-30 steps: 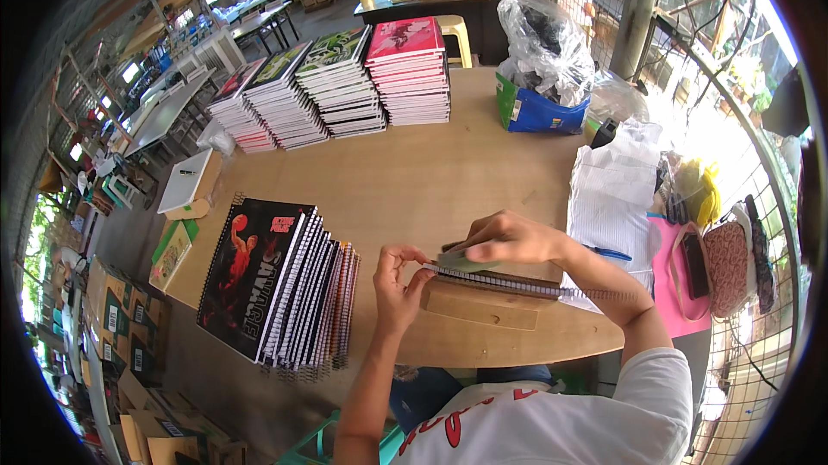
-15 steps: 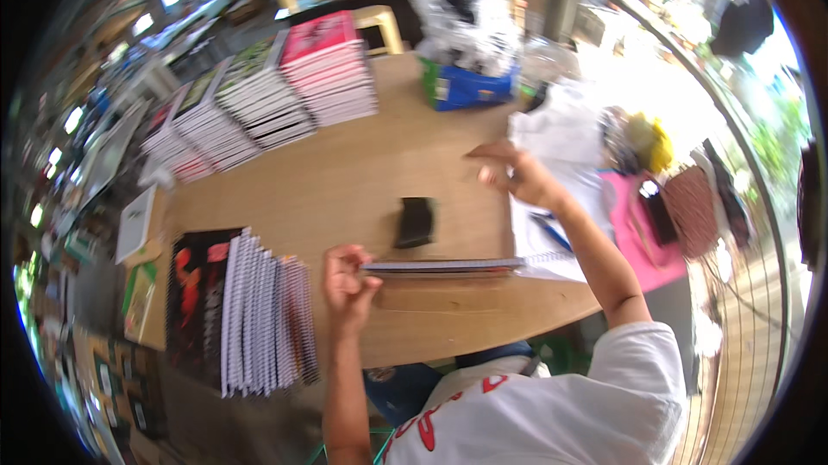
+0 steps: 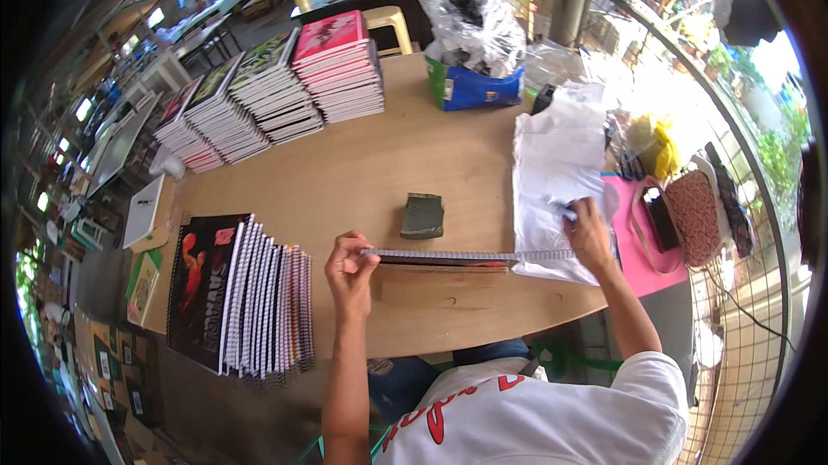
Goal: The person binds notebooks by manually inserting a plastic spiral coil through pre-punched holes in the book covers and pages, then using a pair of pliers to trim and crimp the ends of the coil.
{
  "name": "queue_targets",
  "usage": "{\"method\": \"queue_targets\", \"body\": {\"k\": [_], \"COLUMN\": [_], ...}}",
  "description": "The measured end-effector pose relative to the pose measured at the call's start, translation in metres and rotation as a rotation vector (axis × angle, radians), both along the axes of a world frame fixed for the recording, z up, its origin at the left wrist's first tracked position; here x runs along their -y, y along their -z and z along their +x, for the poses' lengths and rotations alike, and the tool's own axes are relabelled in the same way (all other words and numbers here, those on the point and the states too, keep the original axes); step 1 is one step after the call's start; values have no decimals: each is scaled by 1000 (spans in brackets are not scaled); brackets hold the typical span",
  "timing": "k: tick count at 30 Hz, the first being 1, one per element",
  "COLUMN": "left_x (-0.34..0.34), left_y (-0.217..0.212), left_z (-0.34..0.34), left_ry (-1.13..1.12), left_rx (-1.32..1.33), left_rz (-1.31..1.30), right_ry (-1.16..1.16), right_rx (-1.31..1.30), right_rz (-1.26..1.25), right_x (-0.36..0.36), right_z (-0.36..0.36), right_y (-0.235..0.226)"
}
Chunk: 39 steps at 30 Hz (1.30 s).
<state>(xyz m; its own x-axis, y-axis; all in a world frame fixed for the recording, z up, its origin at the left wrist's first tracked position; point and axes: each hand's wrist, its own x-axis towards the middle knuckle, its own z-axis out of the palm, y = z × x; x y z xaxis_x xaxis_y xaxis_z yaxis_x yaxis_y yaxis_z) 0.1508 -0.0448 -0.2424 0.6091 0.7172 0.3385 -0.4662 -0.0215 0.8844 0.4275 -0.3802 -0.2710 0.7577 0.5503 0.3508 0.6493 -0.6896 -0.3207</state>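
**Right hand now off the notebook and out on the white sheets**

Since a second ago, the right hand (image 3: 591, 228) has left the spiral notebook (image 3: 470, 255) and gone out to the right, where its fingers are curled onto a small blue thing, perhaps a pen (image 3: 562, 210), on the white plastic sheets (image 3: 556, 163); whether it truly grips this cannot be told. The left hand (image 3: 349, 267) pinches the notebook's left end, fingers closed on the wire-bound edge.

That notebook lies near the front edge of the wooden table (image 3: 379, 163), seen edge-on, its spiral side up, running left to right between the two hands. Its right end meets the white sheets. Just behind it, apart from it, sits a dark green block (image 3: 423, 215).

To the left, close by the left hand, a fanned row of spiral notebooks (image 3: 250, 292) overhangs the table's front-left corner. At the far edge stand stacks of notebooks (image 3: 276, 85), and beside them a blue bag (image 3: 474, 85) with crumpled clear plastic on top.

Bare wood lies open between the far stacks and the green block. Right of the sheets, a pink mat (image 3: 638, 249) and a brown woven pouch (image 3: 694, 216) crowd the table's right edge.
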Motion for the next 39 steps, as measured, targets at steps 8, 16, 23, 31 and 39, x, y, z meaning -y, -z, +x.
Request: {"method": "queue_targets", "body": {"k": [8, 16, 23, 31, 39], "left_x": [8, 11, 7, 15, 66], "left_y": [-7, -15, -17, -14, -97], "left_z": [-1, 2, 1, 4, 12], "left_ry": [60, 84, 47, -20, -200], "left_rx": [16, 14, -19, -95, -459], "left_rz": [-144, -182, -179, -19, 1210], "right_ry": [-836, -1258, -1396, -1016, -633], "right_rx": [575, 1147, 1247, 476, 437], "right_rz": [36, -69, -296, -80, -123], "right_x": [-140, -236, -238, -189, -49], "right_z": [-75, -110, -124, -96, -60], "right_y": [-212, -216, -228, -205, -208]}}
